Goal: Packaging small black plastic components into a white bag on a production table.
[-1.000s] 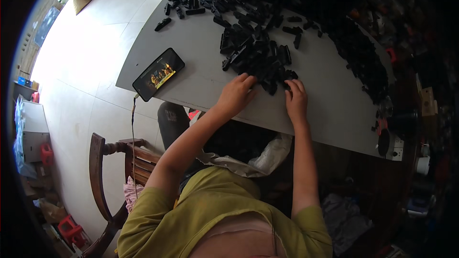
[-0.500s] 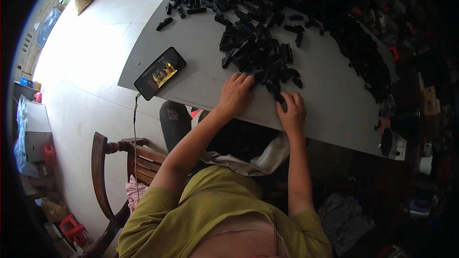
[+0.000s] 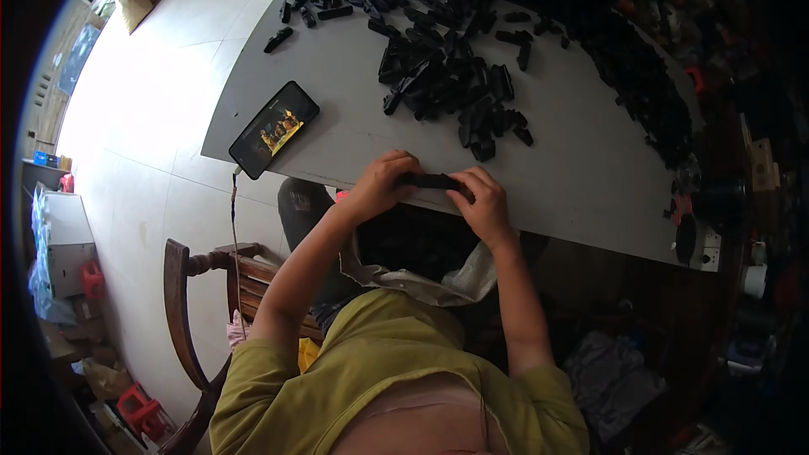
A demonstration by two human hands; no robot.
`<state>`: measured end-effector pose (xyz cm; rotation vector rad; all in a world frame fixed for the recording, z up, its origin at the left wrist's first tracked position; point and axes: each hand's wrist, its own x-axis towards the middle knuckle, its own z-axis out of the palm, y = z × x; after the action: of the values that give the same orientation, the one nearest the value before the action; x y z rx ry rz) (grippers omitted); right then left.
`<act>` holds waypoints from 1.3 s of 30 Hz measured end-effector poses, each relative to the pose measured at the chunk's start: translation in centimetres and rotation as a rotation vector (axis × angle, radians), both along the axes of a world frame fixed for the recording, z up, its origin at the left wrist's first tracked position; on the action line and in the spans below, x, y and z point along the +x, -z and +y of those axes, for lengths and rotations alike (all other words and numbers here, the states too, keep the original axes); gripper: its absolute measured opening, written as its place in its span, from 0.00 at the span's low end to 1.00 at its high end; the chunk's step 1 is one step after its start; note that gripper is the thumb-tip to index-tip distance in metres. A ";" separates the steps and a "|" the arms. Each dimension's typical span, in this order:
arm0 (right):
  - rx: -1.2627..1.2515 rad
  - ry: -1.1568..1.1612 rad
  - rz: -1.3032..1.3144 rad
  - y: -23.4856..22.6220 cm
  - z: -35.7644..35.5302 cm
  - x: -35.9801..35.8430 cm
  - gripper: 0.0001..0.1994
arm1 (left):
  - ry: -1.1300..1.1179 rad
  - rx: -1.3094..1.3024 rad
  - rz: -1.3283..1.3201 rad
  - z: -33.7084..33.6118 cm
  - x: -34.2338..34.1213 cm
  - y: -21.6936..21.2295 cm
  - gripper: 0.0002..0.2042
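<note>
Between my two hands, at the near edge of the grey table [image 3: 573, 177], is a small elongated black piece [image 3: 431, 180]; its exact kind I cannot make out. My left hand [image 3: 383, 185] is closed on its left end, and my right hand [image 3: 481, 202] pinches its right end. Just beyond my hands lies a loose pile of similar black pieces [image 3: 447, 76], spreading toward the far side. Below the table edge, on my lap, a pale sack [image 3: 396, 280] gapes with dark contents inside.
A phone [image 3: 274, 129] playing a picture lies on the table's left, with a cable [image 3: 233, 227] hanging from it. A long heap of black pieces [image 3: 640, 93] runs along the right side. A wooden chair [image 3: 179, 312] stands at lower left, red stools [image 3: 141, 411] behind it.
Both hands have drawn back from the pile to the table's near edge and come together. A black piece is now held between them. The sack's mouth shows more fully.
</note>
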<state>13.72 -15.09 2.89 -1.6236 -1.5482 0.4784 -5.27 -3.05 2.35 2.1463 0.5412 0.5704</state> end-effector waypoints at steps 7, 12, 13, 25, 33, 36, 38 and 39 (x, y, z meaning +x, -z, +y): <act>-0.216 -0.115 0.061 -0.9 -0.1 1.2 0.10 | 0.143 -0.078 -0.059 1.6 0.2 0.5 0.12; 0.001 -0.126 -0.006 0.2 0.4 0.2 0.10 | 0.171 -0.091 -0.043 1.0 0.7 0.5 0.11; -0.002 -0.135 -0.011 0.3 0.3 0.3 0.11 | 0.214 -0.019 -0.048 0.9 0.7 -0.1 0.12; 0.041 0.076 -0.540 1.0 0.6 3.3 0.13 | -0.028 0.709 0.168 2.0 8.9 -0.3 0.13; 0.133 0.067 -0.579 -0.7 0.0 2.1 0.11 | -0.009 0.523 -0.057 0.5 6.1 0.2 0.11; 0.026 0.142 -0.246 0.1 -0.8 1.9 0.14 | -0.159 -0.152 -0.285 -1.0 4.7 -0.1 0.15; 0.061 0.157 0.044 -0.3 -0.4 0.8 0.14 | -0.106 -0.393 -0.421 -1.2 3.9 0.5 0.15; 0.059 0.156 0.046 -0.1 -0.2 0.6 0.14 | -0.108 -0.395 -0.419 -1.2 3.4 0.9 0.15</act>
<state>14.28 -15.30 2.99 -1.6620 -1.3767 0.3795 -1.88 -4.25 1.44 1.5758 0.4885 0.8683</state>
